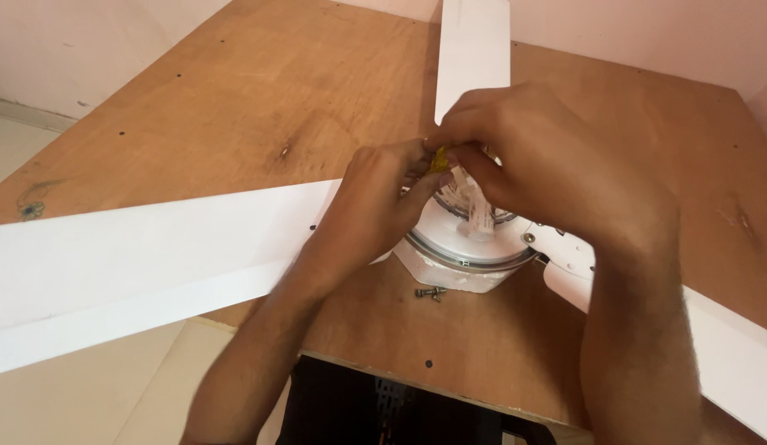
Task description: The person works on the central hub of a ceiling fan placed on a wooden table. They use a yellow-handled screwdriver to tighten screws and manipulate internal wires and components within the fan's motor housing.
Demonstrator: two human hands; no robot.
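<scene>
A white ceiling fan lies on a plywood table [260,99], its round motor housing [462,247] in the middle with three white blades spreading out. My left hand [375,206] and my right hand [540,156] meet above the motor hub. Between their fingertips I pinch a small yellow piece [439,159], close to a bundle of whitish wires [478,210] rising from the hub. What exactly the yellow piece is stays hidden by my fingers.
One long blade [136,255] reaches left past the table edge, another blade [472,49] points away, the third blade [729,346] runs right. Two small screws [430,292] lie on the wood in front of the motor. A dark object [383,408] sits below the near table edge.
</scene>
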